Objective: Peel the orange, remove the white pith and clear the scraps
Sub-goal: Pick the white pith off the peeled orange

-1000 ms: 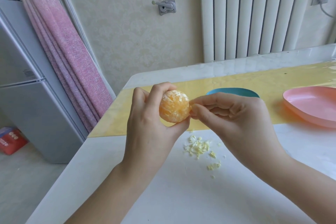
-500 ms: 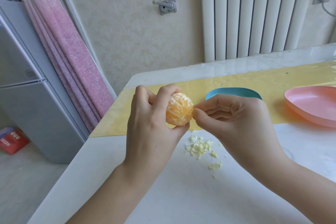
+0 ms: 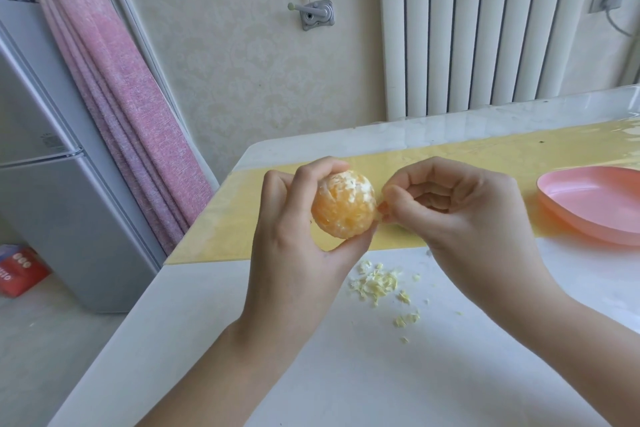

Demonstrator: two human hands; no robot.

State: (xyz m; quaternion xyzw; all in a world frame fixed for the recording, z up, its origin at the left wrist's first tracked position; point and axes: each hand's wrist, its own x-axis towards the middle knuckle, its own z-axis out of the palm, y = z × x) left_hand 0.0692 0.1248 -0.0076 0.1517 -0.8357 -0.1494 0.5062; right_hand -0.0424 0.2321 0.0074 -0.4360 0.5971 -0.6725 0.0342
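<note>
Holding the peeled orange (image 3: 343, 208) up over the white table (image 3: 242, 374), the left hand (image 3: 294, 239) curls round it, fingers over the top and far side, thumb under the bottom. The right hand (image 3: 460, 218) sits just beside the fruit's right side, fingers curled in, thumb and forefinger pinched together against the surface, apparently on a shred of pith (image 3: 356, 189). The shred itself is too small to make out. White patches show mostly on the upper part, so the pith step looks partly done. A pile of scraps (image 3: 377, 282) lies on the table below the hands, not yet cleared. 1 pink dish (image 3: 595, 204) stands well apart to the right on the yellow mat (image 3: 485, 156). Without peel, the orange is likely light, soft and a bit slippery with juice, and its thin skin would tear under a hard squeeze. A loose cradle at top and bottom suits it, with each white patch turned toward the picking fingers.
</note>
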